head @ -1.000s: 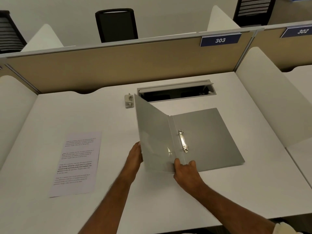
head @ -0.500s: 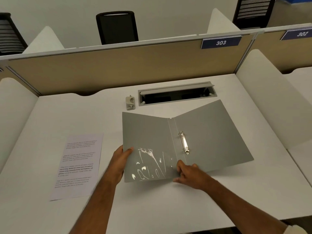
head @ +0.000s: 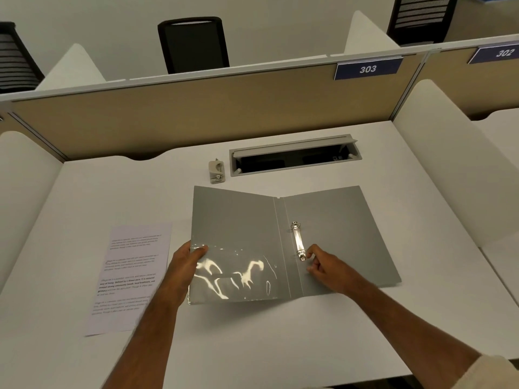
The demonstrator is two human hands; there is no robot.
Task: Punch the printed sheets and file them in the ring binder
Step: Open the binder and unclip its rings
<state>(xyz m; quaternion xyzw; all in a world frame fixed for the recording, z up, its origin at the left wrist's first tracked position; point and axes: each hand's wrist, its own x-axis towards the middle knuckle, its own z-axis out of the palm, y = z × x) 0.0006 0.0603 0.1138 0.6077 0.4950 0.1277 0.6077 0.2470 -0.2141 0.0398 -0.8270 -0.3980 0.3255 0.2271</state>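
So you've got the thin grey plastic ring binder (head: 323, 220) lying wide open and flat in the middle of the white surface (head: 84, 192), spine running roughly 12 to 6 o'clock. Your left hand (head: 184, 269) is at the binder's 8 o'clock edge, thumb on top of the front cover where the shiny clear inner pocket (head: 233, 273) starts, fingers tucked under the edge, so it's holding that cover. Your right hand (head: 327, 266) sits on the back cover, fingers loosely curled with the tips right at the lower end of the silver metal ring mechanism (head: 298, 240); whether they actually touch the metal, I can't tell. The rings themselves look too small to say if they're open or closed.

The white printed sheet of paper (head: 132, 276) lies flat at 9 o'clock from the binder, just beside your left forearm, apart from the binder's edge. The small beige hole punch (head: 216, 171) sits at about 11 o'clock, just past the binder's far left corner, right next to the grey recessed cable tray (head: 295, 158) with its lid propped up at 12 o'clock.
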